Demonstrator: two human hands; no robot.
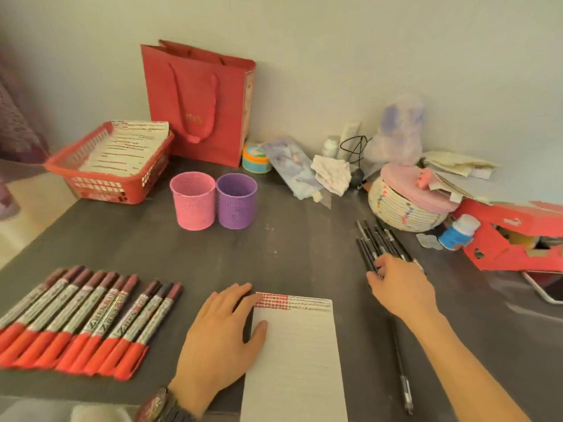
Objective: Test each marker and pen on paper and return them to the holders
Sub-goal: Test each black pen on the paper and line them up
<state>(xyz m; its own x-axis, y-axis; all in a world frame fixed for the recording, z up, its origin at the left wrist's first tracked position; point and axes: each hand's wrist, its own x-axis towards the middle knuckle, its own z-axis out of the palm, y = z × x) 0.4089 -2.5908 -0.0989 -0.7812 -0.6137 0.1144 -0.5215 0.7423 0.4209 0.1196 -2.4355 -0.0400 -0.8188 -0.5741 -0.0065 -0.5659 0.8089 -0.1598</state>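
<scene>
A: A dark grey table (274, 254) runs up to a pale wall (304, 56). Where are the pens?

B: The black pens (374, 239) lie in a loose fan on the right side. Their long axes point away from the person, with the far tips leaning a little left. Their near ends are under the fingers of the right hand (402, 287).

A: Is it holding one?

B: I can't tell. The fingers bend over the near ends and touch them, but they hide whether one is pinched.

A: And the other hand?

B: The left hand (219, 336) lies flat with straight fingers, pressing the left edge of the paper (298, 345). It is well apart from the pens, so I'd judge the pick is the right hand's.

A: What comes after that?

B: Probably drawing a pen back along its length, then left to the paper. One single pen (400, 360) lies just right of the sheet, under the forearm. The red-capped markers (76, 315) sit in a row at far left. The pink holder (192, 202) and purple holder (236, 201) stand side by side behind.
</scene>
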